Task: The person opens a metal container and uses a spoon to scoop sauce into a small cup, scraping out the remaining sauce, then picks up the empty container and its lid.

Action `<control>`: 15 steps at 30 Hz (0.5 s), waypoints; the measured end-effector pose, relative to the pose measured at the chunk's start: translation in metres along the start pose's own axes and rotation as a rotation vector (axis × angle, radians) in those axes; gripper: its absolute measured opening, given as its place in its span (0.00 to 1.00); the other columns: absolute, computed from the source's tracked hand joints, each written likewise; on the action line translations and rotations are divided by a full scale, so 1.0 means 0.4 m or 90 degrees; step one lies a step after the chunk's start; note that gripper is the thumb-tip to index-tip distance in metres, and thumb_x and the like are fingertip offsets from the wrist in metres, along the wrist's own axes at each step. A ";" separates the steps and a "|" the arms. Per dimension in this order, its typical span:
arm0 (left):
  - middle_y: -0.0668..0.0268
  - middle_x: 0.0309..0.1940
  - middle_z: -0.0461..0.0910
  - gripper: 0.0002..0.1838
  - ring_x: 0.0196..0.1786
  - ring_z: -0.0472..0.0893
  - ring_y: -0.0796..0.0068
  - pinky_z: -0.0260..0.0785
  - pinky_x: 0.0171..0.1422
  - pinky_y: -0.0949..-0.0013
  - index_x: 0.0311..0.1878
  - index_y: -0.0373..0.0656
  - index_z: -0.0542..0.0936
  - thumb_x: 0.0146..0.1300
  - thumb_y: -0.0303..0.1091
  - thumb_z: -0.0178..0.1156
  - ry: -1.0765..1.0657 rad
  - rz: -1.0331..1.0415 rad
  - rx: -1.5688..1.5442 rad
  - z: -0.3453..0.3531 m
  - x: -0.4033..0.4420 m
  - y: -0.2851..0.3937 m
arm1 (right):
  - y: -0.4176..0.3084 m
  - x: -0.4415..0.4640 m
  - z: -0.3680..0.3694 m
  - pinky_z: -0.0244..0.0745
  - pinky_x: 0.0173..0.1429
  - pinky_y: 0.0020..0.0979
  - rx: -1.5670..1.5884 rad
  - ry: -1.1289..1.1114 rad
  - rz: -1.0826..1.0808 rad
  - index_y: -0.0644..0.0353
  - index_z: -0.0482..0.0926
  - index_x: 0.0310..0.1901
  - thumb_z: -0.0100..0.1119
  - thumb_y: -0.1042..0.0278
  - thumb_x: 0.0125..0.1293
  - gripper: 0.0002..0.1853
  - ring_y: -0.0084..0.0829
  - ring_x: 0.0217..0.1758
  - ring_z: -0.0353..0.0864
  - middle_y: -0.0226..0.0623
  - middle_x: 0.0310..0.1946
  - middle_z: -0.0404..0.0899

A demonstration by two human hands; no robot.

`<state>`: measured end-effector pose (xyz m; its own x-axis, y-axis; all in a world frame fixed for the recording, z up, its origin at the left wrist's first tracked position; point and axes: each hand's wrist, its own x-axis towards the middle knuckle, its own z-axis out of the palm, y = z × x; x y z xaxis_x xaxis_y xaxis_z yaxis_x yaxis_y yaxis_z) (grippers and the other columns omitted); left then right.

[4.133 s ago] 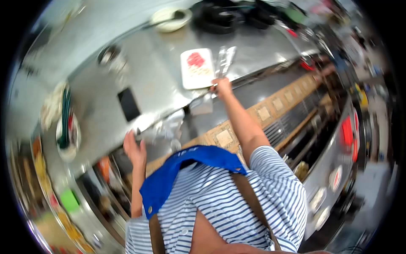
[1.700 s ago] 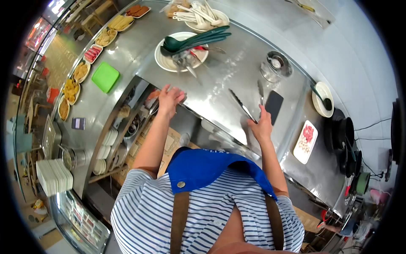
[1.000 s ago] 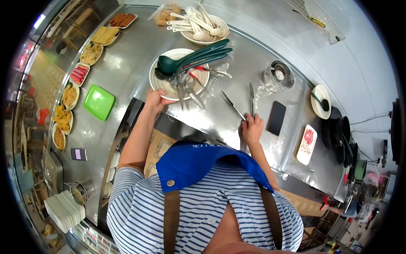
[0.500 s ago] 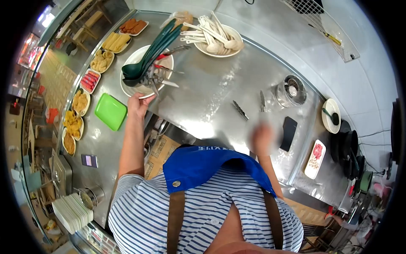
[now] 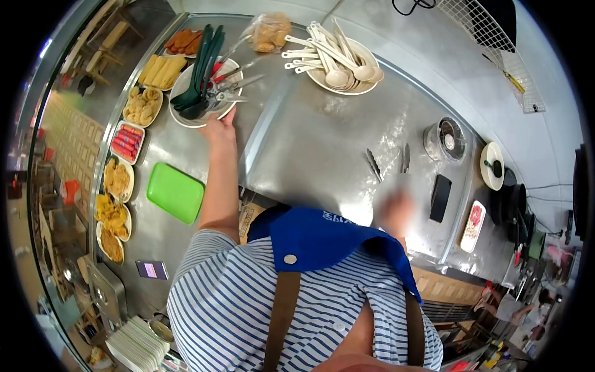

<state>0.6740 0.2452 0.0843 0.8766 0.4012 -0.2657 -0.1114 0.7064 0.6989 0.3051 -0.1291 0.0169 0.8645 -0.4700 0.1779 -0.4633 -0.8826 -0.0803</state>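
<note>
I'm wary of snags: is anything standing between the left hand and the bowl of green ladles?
Nothing visible. The left hand is directly on the near rim of the bowl. The green tray lies beside the forearm, not between them.

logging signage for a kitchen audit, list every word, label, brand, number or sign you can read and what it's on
No text can be read with certainty.
Blue apron: white lettering, too small and foreshortened to read.
Phone with the lit screen: screen content too small to read.
</note>
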 end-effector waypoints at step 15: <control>0.63 0.38 0.70 0.26 0.38 0.71 0.66 0.70 0.41 0.62 0.50 0.46 0.67 0.57 0.56 0.44 -0.023 -0.255 0.179 0.087 0.239 -0.240 | -0.111 -0.051 0.060 0.66 0.48 0.43 -0.063 0.214 0.079 0.60 0.77 0.36 0.62 0.70 0.40 0.16 0.44 0.47 0.70 0.45 0.44 0.74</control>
<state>0.7848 0.1955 0.0146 0.8413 0.1056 -0.5302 0.3641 0.6141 0.7002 0.3128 -0.0808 -0.0066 0.6962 -0.5286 0.4857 -0.5913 -0.8059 -0.0296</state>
